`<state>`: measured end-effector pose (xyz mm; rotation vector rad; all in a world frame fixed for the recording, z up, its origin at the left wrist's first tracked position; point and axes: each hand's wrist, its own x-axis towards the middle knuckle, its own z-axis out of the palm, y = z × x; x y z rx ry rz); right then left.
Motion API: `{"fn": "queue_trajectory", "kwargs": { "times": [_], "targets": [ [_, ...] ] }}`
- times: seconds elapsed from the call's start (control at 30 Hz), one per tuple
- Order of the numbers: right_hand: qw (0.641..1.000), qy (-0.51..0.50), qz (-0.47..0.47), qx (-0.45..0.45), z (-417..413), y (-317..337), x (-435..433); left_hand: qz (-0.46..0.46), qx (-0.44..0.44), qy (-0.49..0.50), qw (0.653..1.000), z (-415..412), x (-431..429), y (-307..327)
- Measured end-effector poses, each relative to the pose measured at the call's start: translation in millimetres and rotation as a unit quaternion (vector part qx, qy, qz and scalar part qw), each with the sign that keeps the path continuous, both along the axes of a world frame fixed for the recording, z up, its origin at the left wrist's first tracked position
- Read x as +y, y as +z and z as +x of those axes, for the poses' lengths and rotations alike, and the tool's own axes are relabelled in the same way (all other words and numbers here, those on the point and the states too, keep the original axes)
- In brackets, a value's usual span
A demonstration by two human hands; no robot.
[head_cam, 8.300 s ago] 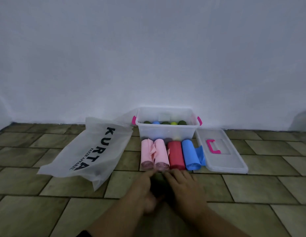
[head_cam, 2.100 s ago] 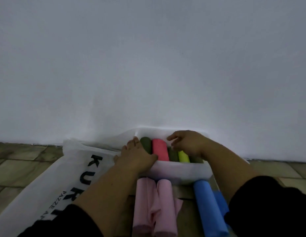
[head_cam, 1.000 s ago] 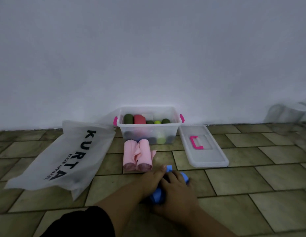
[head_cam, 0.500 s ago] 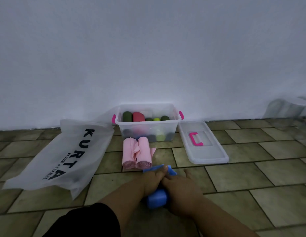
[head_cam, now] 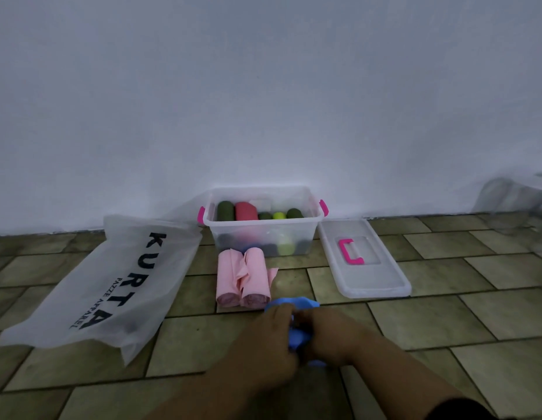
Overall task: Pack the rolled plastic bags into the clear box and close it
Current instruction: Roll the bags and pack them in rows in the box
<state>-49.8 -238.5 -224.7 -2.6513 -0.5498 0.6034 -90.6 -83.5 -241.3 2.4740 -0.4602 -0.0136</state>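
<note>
A: Delta?
B: Red rolled plastic bag [head_cam: 244, 211] is now in the clear plastic box with pink latches [head_cam: 260, 221]. Blue rolled plastic bag [head_cam: 297, 339] has come off its spot by the box, down the tiled floor [head_cam: 445, 313] to the person.
A: Hands?
B: Left hand [head_cam: 269, 338] and right hand [head_cam: 330, 334] both curled round the blue one, loose flap poking out ahead. Looks like a re-roll, more covered than half a second ago.
A: Remaining?
B: Blue, then the two pink rolled plastic bags [head_cam: 242, 280] at the box front. Flat clear lid with a pink handle [head_cam: 372, 280] lies off, right of the box.
</note>
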Motion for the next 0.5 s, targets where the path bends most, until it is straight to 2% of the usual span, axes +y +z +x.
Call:
{"fn": "queue_trajectory", "kwargs": {
  "times": [0.1, 0.17, 0.2, 0.27, 0.33, 0.4, 0.43, 0.5],
  "targets": [
    [0.998, 0.001, 0.006, 0.058, 9.9, 8.5, -5.7, 0.039, 0.03, 0.004, 0.999, -2.3, 4.0, -7.2],
    [0.995, -0.037, 0.035, 0.083, 19.8, 13.5, -13.9, 0.06, 0.054, 0.002, 0.997, 1.5, 4.0, -7.2],
    [0.994, -0.072, 0.042, 0.071, 24.8, 15.4, -18.4, 0.065, 0.057, -0.001, 0.996, 3.1, 3.6, -6.3],
    [0.989, -0.141, 0.038, -0.007, 31.1, 12.6, -26.9, 0.063, 0.069, -0.006, 0.996, 4.7, 3.1, -6.5],
    [0.978, -0.178, 0.093, -0.055, 29.4, 8.5, -30.2, 0.062, 0.077, -0.012, 0.995, 6.4, 3.7, -7.3],
    [0.978, -0.155, 0.137, -0.017, 22.4, 4.7, -28.6, 0.061, 0.083, -0.013, 0.995, 8.3, 4.0, -7.6],
    [0.982, -0.134, 0.135, 0.007, 18.3, 2.0, -26.5, 0.059, 0.093, -0.012, 0.994, 9.4, 4.4, -6.7],
    [0.986, -0.124, 0.107, -0.01, 12.1, -3.8, -23.8, 0.057, 0.116, -0.01, 0.992, 13.9, 5.1, -5.7]
  ]
}}
